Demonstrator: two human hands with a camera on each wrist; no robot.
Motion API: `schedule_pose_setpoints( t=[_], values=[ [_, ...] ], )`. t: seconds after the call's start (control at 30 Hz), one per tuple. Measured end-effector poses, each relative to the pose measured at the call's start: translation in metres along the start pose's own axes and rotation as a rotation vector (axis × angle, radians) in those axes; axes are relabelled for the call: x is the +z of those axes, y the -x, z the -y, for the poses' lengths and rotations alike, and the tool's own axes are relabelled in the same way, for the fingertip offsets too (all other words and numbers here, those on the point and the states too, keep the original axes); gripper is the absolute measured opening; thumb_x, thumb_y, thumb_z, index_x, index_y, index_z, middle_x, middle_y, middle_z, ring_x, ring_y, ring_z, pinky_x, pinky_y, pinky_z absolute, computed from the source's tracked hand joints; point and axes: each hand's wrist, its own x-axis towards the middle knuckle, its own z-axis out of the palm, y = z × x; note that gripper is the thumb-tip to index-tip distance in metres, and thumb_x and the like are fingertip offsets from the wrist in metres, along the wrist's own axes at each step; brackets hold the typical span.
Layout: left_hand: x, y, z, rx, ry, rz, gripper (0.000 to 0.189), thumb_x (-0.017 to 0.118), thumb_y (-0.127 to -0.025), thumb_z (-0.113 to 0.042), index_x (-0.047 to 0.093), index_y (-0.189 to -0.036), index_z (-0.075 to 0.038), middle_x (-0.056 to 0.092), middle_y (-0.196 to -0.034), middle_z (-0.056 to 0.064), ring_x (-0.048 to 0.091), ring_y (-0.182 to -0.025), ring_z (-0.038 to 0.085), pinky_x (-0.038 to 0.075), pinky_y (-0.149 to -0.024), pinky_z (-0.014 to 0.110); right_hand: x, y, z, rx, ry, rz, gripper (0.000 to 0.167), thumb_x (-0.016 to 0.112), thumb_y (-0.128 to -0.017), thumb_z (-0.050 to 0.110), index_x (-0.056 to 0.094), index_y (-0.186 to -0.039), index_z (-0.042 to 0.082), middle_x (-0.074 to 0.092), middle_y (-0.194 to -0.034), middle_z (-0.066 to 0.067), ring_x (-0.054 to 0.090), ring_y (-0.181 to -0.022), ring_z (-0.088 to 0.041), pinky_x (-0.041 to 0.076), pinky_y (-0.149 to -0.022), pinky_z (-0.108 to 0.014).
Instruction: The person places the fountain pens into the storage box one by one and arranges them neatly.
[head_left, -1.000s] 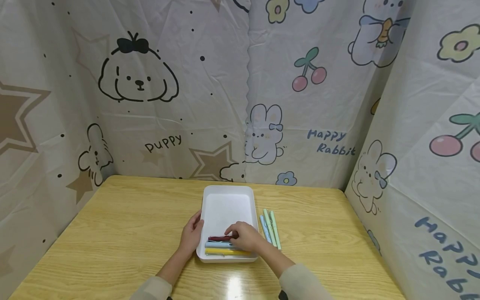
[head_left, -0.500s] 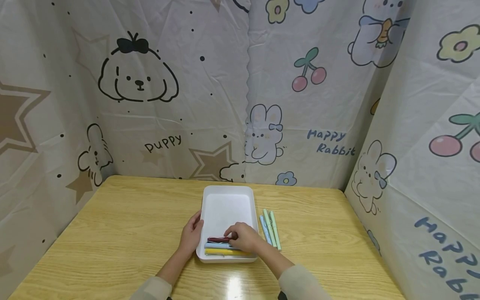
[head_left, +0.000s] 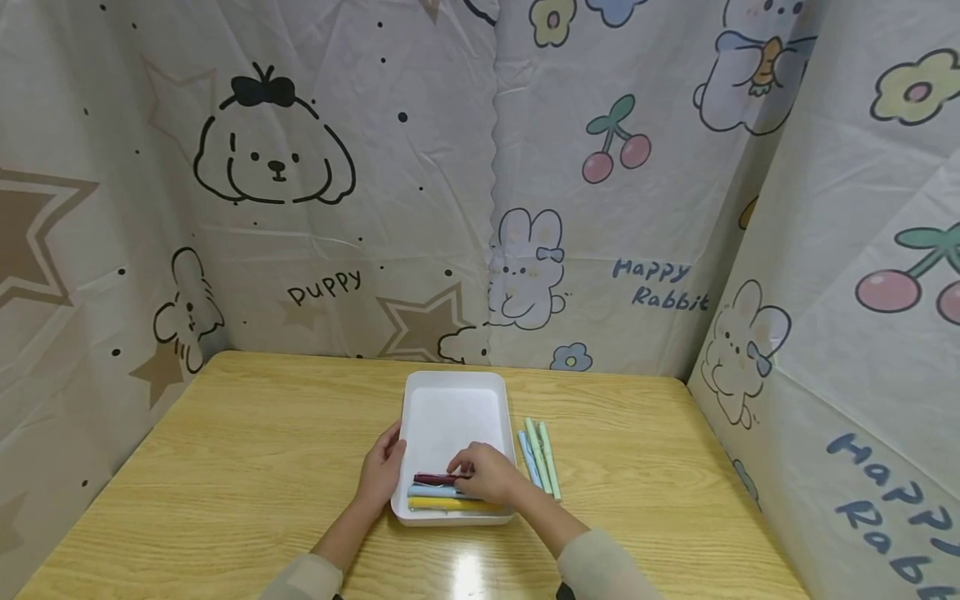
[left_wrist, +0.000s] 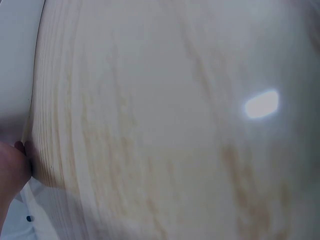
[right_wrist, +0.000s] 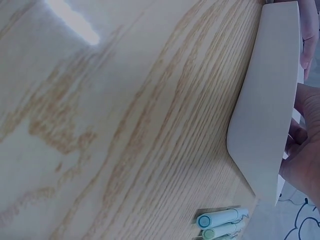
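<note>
A maroon pen (head_left: 435, 479) lies between fingers (head_left: 461, 457) of the right hand (head_left: 487, 475)

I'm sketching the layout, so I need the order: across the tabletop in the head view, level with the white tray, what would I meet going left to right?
Left grip → white tray → loose light blue pen → first green pen → second green pen.

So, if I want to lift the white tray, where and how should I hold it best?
Probably grip the tray by both long walls, from left and right at once, slightly toward the near end: it is longer than wide, and the pens inside lie at that end, likely making it heavier.
</note>
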Motion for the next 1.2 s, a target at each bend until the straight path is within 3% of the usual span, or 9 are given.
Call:
schedule_pose_setpoints(
  t=[0.47, 0.83, 1.2],
  values=[
    [0.000, -0.001, 0.002, 0.008, 0.012, -0.007, 0.043, 0.042, -0.100, -0.015, 0.040, -0.141, -0.006, 0.047, -0.138, 0.021, 0.051, -0.116, 0.031, 0.047, -0.096, 0.043, -0.005, 0.002, -0.001, 0.013, -0.030, -0.031, 0.014, 0.065, -0.084, 0.014, 0.072, -0.097, 0.011, 0.062, -0.087, 0.000, 0.053, -0.074, -0.005, 0.045, -0.064, -0.019],
    [0.001, -0.002, 0.003, 0.005, 0.021, -0.007, 0.043, 0.043, -0.099, -0.013, 0.040, -0.141, -0.006, 0.047, -0.138, 0.020, 0.051, -0.116, 0.031, 0.047, -0.095, 0.043, -0.020, 0.001, -0.006, -0.003, -0.067, -0.086, 0.018, 0.066, -0.083, 0.015, 0.071, -0.097, 0.005, 0.063, -0.088, -0.005, 0.051, -0.074, -0.010, 0.043, -0.064, -0.021],
    [0.000, -0.001, 0.002, 0.009, 0.007, -0.005, 0.043, 0.042, -0.100, -0.015, 0.038, -0.142, -0.006, 0.043, -0.141, 0.021, 0.048, -0.122, 0.033, 0.043, -0.101, 0.046, -0.033, 0.003, -0.011, 0.041, -0.073, -0.114, 0.020, 0.066, -0.085, 0.017, 0.070, -0.100, 0.006, 0.063, -0.088, -0.004, 0.053, -0.075, -0.011, 0.045, -0.064, -0.022]
  ],
)
